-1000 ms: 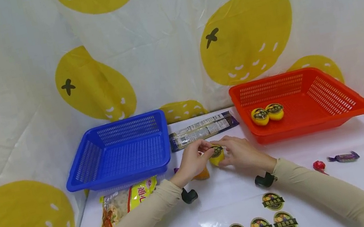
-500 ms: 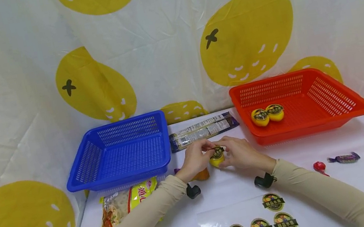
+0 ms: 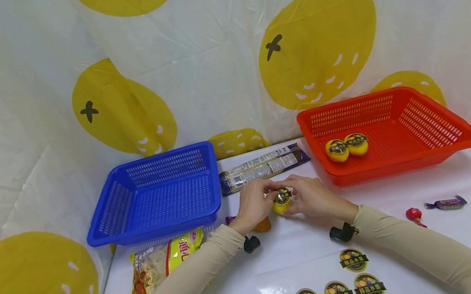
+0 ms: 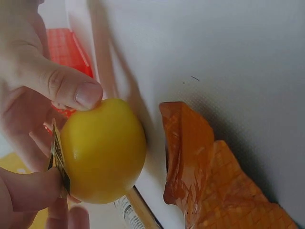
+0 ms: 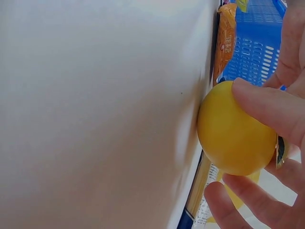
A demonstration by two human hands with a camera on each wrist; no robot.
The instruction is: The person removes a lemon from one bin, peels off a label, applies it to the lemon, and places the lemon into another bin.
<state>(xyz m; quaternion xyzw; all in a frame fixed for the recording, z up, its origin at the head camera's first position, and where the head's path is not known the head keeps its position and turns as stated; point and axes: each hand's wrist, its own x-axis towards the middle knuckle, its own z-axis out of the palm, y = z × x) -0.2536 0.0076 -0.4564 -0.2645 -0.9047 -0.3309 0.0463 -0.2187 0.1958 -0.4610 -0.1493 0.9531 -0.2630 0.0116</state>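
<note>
Near the middle of the table, both hands meet at a smooth yellow fruit (image 3: 281,208). My right hand (image 3: 313,197) grips it, with the thumb on one side and fingers on the other, as the right wrist view shows on the fruit (image 5: 236,131). My left hand (image 3: 255,205) pinches the edge of a round black-and-gold sticker (image 3: 282,195) at the fruit's side. In the left wrist view part of that sticker (image 4: 59,155) stands away from the skin. Close to the left hand lies an orange-wrapped packet (image 4: 190,157), partly hidden in the head view.
A blue basket (image 3: 102,208) stands left; a red basket (image 3: 453,146) at right holds two stickered yellow fruits (image 3: 347,148). Long flat packs (image 3: 263,168) lie behind the hands. A food bag (image 3: 157,266), sticker sheet (image 3: 315,275), red lollipop (image 3: 413,214) and purple candy (image 3: 446,204) lie around.
The left hand has shifted slightly right, toward the fruit. The sticker's face shows more fully from above now. The right hand keeps its place on the fruit.
</note>
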